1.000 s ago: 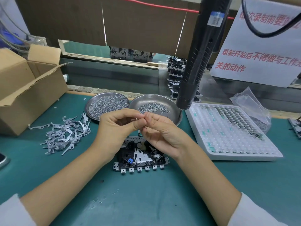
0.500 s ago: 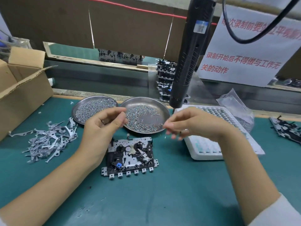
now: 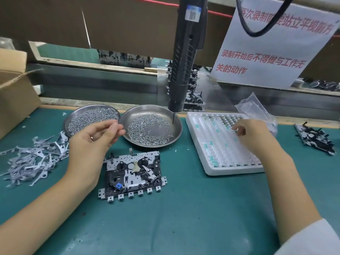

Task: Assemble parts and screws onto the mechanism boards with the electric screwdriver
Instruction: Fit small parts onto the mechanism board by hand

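The mechanism board [image 3: 132,174] lies flat on the green table [image 3: 184,218]. At ten o'clock the left hand [image 3: 95,140] hovers, fingers pinched together; what they hold is unclear. At two o'clock the right hand [image 3: 255,137] curls fingers into the white tray [image 3: 211,144].

Bare green mat [image 3: 184,218] lies open at six o'clock of the black-and-silver mechanism board [image 3: 133,174]. Round steel screw dishes [image 3: 175,131] and hanging black electric screwdriver [image 3: 184,57] block twelve; white foam tray [image 3: 211,162] three; grey metal levers [image 3: 31,162] nine.
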Demonstrator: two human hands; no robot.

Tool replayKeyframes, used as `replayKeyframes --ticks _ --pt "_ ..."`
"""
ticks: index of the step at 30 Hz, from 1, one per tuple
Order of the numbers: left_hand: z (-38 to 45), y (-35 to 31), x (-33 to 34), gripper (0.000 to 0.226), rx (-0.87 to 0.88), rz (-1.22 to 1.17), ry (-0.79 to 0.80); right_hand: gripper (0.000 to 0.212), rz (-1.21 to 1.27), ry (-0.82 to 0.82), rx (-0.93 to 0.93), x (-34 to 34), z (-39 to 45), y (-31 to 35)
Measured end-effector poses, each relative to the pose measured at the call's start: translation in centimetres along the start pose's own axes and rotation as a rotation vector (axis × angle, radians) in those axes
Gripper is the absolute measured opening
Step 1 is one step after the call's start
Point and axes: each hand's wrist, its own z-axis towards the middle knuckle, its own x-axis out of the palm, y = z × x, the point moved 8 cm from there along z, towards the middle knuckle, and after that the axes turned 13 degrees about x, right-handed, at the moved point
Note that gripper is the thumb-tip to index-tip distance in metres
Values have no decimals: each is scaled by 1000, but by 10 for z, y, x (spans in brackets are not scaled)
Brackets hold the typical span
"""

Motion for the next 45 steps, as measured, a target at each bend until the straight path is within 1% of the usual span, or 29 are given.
replayKeyframes --ticks 3,5,11,16,20,22,23,24,25,28,29,31,34,37,41,43,45 --pt "0 0 -1 19 4 11 -3 42 -103 -62 -39 -2 -3 4" --pt "-1 -1 -1 18 11 19 0 41 -128 -107 -65 -3 -5 7" --pt "-1 -5 3 25 33 57 36 32 -197 -136 -78 0 -5 10" --pt "-3 -6 6 22 42 87 74 30 -198 -129 -102 -2 -3 13" --pt "-5 -8 10 17 59 114 105 24 -127 -172 -112 -13 -5 16" --pt "-6 -9 12 18 69 132 120 23 -104 -168 -128 -19 -9 24" --pt "-6 -10 12 19 76 138 126 24 -62 -133 -139 -20 -13 30" --pt "-7 -12 13 19 85 143 133 22 18 -59 -142 -19 -18 36" --pt "-7 -13 14 19 93 152 143 19 121 56 -134 -16 -24 41" --pt "-9 -15 18 16 100 176 167 14 417 522 -138 -3 -57 66" --pt "-10 -15 19 15 99 180 173 14 494 641 -166 0 -69 77" --pt "-12 -15 21 15 99 197 183 15 632 777 -249 4 -88 102" --pt "-14 -14 25 18 89 202 202 16 857 780 -301 13 -104 130" --pt "-17 -15 28 18 94 216 227 22 1064 744 -249 28 -113 144" --pt "-22 -17 32 17 118 240 301 31 1201 629 -126 41 -115 145" --pt "-24 -18 35 17 126 237 333 26 1248 628 -80 46 -117 145" --pt "-25 -18 36 18 123 222 349 21 1261 673 -70 49 -122 147"
